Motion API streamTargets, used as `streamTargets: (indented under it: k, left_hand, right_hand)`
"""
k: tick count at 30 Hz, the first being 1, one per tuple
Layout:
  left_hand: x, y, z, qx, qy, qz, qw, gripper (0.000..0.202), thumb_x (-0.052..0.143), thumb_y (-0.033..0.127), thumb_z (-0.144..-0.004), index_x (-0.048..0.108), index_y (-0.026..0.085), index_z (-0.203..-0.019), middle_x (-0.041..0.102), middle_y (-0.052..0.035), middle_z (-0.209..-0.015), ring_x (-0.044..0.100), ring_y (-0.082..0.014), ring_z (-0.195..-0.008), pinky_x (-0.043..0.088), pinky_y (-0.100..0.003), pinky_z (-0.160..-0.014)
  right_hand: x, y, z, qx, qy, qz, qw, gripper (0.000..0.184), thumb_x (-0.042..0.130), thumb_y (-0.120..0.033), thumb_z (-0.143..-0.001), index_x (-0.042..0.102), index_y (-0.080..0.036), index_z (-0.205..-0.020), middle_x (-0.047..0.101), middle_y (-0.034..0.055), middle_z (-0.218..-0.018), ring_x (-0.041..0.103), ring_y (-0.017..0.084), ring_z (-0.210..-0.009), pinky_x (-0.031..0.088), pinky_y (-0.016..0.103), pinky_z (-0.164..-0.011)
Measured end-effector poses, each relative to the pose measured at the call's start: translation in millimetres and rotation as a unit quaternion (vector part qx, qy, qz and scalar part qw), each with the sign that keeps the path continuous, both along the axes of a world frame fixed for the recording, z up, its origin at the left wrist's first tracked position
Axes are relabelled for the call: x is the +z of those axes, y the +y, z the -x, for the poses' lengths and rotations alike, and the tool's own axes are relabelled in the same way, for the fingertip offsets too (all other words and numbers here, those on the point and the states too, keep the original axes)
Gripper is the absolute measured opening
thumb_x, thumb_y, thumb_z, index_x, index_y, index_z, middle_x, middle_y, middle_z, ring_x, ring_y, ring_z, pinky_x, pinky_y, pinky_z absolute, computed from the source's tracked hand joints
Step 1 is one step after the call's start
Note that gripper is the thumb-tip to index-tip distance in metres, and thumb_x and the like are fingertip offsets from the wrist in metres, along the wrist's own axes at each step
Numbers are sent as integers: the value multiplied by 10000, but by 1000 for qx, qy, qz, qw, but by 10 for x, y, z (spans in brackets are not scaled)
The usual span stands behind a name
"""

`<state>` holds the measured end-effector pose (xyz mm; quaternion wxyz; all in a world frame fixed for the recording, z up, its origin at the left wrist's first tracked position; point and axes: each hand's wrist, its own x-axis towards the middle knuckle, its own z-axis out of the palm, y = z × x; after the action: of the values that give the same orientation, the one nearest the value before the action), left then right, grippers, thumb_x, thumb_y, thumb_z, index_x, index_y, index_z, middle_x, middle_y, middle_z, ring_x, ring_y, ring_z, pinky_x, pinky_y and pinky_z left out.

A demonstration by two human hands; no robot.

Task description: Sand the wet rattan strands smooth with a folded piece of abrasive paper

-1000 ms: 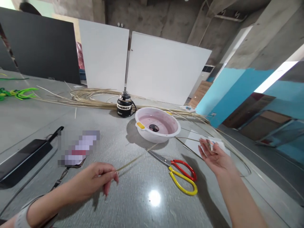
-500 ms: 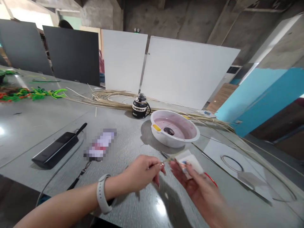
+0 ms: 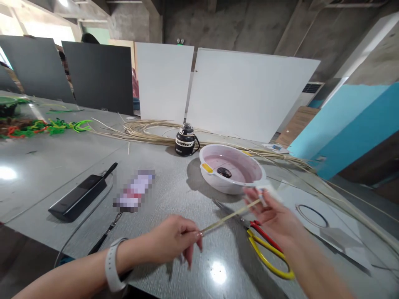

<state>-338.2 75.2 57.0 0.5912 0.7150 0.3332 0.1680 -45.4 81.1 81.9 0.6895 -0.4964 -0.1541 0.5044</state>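
My left hand (image 3: pixel 177 238) pinches one end of a thin pale strip (image 3: pixel 229 216), which looks like split rattan or bamboo. The strip runs slantwise up to my right hand (image 3: pixel 271 209), whose bent fingers meet its far end. A white flat piece (image 3: pixel 272 192), blurred, shows behind those fingers and appears held in them; its kind is unclear. Below the strip, scissors (image 3: pixel 264 253) with one red and one yellow handle lie on the grey table, partly covered by my right hand and forearm.
Beyond my hands stands a white basin (image 3: pixel 215 182) holding pinkish liquid and a dark round object (image 3: pixel 224 172). A black bottle (image 3: pixel 185 143) is beside it, before coiled pale strands (image 3: pixel 140 131). A black power bank (image 3: pixel 77 199) and blurred phone (image 3: pixel 135 191) lie left. Paper (image 3: pixel 339 245) lies right.
My hands have moved apart: the right one up and to the right, the left one down and left. More of the strip now stretches between them, and the scissors' handles have come into view.
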Motion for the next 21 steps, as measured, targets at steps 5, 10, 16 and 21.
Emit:
streamTargets:
  k: [5,10,16,21]
  left_hand:
    - [107,76,298,97,3,-35,995,378,447,449,-929,673,164,-827,669,-13,-597,589,-148,-596,448,-268,-646]
    - [60,35,37,93,32,-105,990,350,423,398,-945,669,185,-817,698,-21,-615,623,-181,-693,446,-321,-794]
    - [-11,-51,-24,113,63,-113,985,399,385,405,-970,650,192,-761,703,-24,-608,615,-185,-659,452,-326,-763]
    - [-94,-58,127,86,81,-160,980,383,390,375,-983,598,208,-710,691,-21,-605,626,-205,-836,405,-380,-951]
  right_hand:
    - [145,-24,-476,-189,-21,10,982,343,474,-274,-959,666,-263,-675,740,26,-1136,599,145,-1228,453,357,-1066]
    - [-185,-435,580,112,-9,11,994,322,757,-436,-776,740,-200,-995,743,106,-1124,660,255,-1139,448,424,-1074]
    - [-205,-599,1104,168,2,-17,986,329,849,-451,-658,768,-213,-871,762,68,-1067,647,279,-1154,385,445,-1124]
    - [-254,-552,1105,236,-30,45,970,391,819,-506,-678,772,-192,-906,760,101,-1047,648,293,-1121,382,449,-1095]
